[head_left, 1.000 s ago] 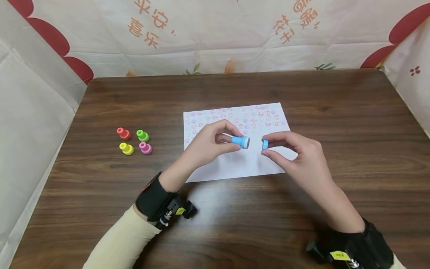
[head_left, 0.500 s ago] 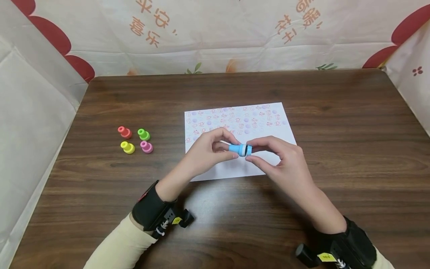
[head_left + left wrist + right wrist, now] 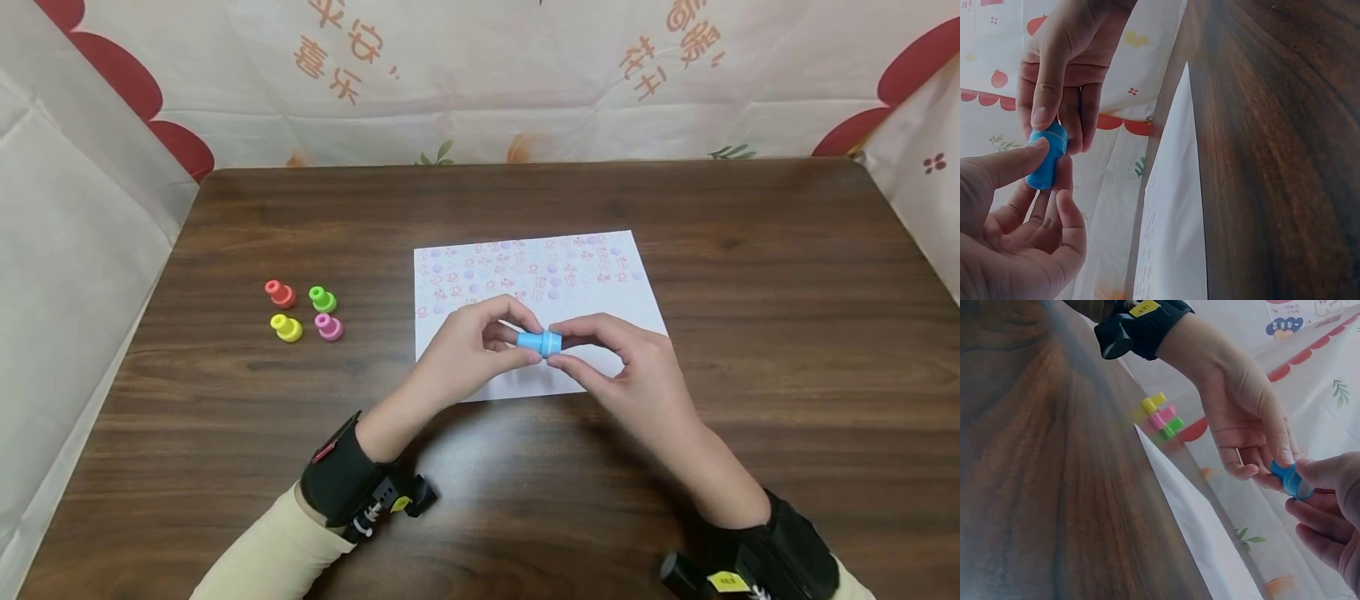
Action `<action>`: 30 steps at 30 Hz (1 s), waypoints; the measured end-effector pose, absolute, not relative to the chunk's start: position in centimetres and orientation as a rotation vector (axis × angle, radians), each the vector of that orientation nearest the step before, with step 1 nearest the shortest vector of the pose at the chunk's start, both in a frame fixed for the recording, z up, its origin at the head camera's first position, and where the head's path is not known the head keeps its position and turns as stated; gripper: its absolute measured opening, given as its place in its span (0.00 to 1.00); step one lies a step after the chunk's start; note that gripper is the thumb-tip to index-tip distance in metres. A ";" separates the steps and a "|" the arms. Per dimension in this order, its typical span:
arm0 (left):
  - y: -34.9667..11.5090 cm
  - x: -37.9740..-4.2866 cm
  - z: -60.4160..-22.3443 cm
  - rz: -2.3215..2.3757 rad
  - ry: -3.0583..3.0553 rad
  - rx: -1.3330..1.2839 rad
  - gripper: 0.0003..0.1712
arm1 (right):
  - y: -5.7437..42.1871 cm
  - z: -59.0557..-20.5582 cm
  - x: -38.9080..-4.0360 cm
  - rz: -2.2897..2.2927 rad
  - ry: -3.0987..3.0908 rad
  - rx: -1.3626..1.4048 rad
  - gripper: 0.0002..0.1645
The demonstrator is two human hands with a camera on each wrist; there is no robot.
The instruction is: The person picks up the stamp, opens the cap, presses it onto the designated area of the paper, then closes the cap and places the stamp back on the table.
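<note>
The left hand pinches the narrow left end of a small blue flared cylinder; the right hand pinches the blue cap at its wide right end (a pale ring shows beside it). Both hands hold it above a white rectangular paper sheet, its far part patterned red and purple. Left on the dark wood-grain counter are red, green, yellow and pink-purple flared pieces.
</note>
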State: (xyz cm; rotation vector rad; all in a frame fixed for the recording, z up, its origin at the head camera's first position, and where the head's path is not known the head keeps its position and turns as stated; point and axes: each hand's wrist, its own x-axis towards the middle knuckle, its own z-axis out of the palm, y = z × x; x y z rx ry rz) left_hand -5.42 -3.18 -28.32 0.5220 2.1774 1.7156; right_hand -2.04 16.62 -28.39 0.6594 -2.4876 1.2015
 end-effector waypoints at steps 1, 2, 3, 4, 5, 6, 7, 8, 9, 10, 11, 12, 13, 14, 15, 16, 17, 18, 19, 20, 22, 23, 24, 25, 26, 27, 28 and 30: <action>-3.2 -5.3 -28.4 1.699 2.197 0.525 0.12 | 16.6 -28.5 -1.9 1.206 -2.490 0.660 0.19; -3.2 -5.2 -28.4 1.682 2.218 0.532 0.12 | 16.6 -28.6 -1.8 1.211 -2.492 0.660 0.19; -3.2 -5.1 -28.4 1.667 2.238 0.539 0.12 | 16.6 -28.7 -1.7 1.218 -2.492 0.662 0.18; -3.2 -5.0 -28.4 1.654 2.255 0.546 0.12 | 16.6 -28.9 -1.6 1.223 -2.491 0.664 0.18; -3.2 -4.9 -28.5 1.644 2.271 0.557 0.11 | 16.6 -29.0 -1.6 1.224 -2.489 0.666 0.17; -3.2 -4.9 -28.5 1.636 2.286 0.566 0.11 | 16.6 -29.1 -1.5 1.227 -2.486 0.664 0.17; -3.2 -4.8 -28.5 1.624 2.302 0.578 0.10 | 16.6 -29.2 -1.5 1.225 -2.481 0.659 0.17; -3.1 -4.7 -28.5 1.611 2.313 0.588 0.10 | 16.6 -29.3 -1.5 1.223 -2.479 0.654 0.16; -3.1 -4.7 -28.5 1.598 2.320 0.594 0.09 | 16.6 -29.4 -1.4 1.214 -2.479 0.655 0.16; -3.1 -4.6 -28.5 1.586 2.323 0.600 0.09 | 16.7 -29.5 -1.4 1.204 -2.484 0.656 0.16; -3.2 -4.6 -28.6 1.573 2.324 0.601 0.09 | 16.7 -29.5 -1.4 1.196 -2.493 0.662 0.16; -3.2 -4.5 -28.6 1.563 2.318 0.600 0.09 | 16.7 -29.5 -1.3 1.193 -2.504 0.670 0.16; -3.3 -4.5 -28.7 1.559 2.306 0.602 0.09 | 16.7 -29.5 -1.3 1.185 -2.516 0.685 0.16; -3.5 -4.4 -28.8 1.561 2.292 0.597 0.09 | 16.6 -29.5 -1.3 1.178 -2.531 0.703 0.16; -3.6 -4.4 -28.9 1.564 2.282 0.591 0.09 | 16.6 -29.5 -1.3 1.171 -2.542 0.726 0.16; -3.7 -4.3 -28.9 1.568 2.274 0.585 0.09 | 16.4 -29.5 -1.3 1.177 -2.550 0.745 0.17; -3.8 -4.3 -28.9 1.572 2.266 0.578 0.09 | 16.3 -29.5 -1.3 1.182 -2.555 0.763 0.17; -3.9 -4.3 -29.0 1.579 2.255 0.575 0.09 | 16.2 -29.5 -1.4 1.182 -2.556 0.778 0.18; -4.0 -4.2 -29.0 1.585 2.248 0.577 0.10 | 16.0 -29.5 -1.4 1.179 -2.553 0.790 0.19; -4.0 -4.2 -28.9 1.584 2.249 0.576 0.10 | 15.9 -29.4 -1.5 1.176 -2.551 0.797 0.20; -4.0 -4.2 -28.9 1.580 2.258 0.585 0.11 | 15.8 -29.4 -1.6 1.181 -2.545 0.804 0.22; -4.0 -4.2 -28.9 1.579 2.263 0.591 0.11 | 15.7 -29.3 -1.6 1.174 -2.543 0.807 0.22; -4.0 -4.2 -28.9 1.577 2.270 0.594 0.11 | 15.7 -29.3 -1.6 1.168 -2.542 0.806 0.23; -4.0 -4.2 -28.8 1.576 2.282 0.598 0.11 | 15.7 -29.3 -1.6 1.170 -2.538 0.807 0.23; -4.0 -4.2 -28.8 1.573 2.293 0.597 0.12 | 15.7 -29.2 -1.6 1.173 -2.537 0.807 0.23; -4.0 -4.2 -28.8 1.573 2.300 0.599 0.13 | 15.8 -29.2 -1.7 1.178 -2.533 0.810 0.23; -4.0 -4.2 -28.8 1.573 2.306 0.600 0.13 | 15.8 -29.1 -1.7 1.177 -2.529 0.811 0.24; -4.0 -4.2 -28.7 1.576 2.314 0.612 0.15 | 15.8 -29.0 -1.7 1.172 -2.520 0.818 0.24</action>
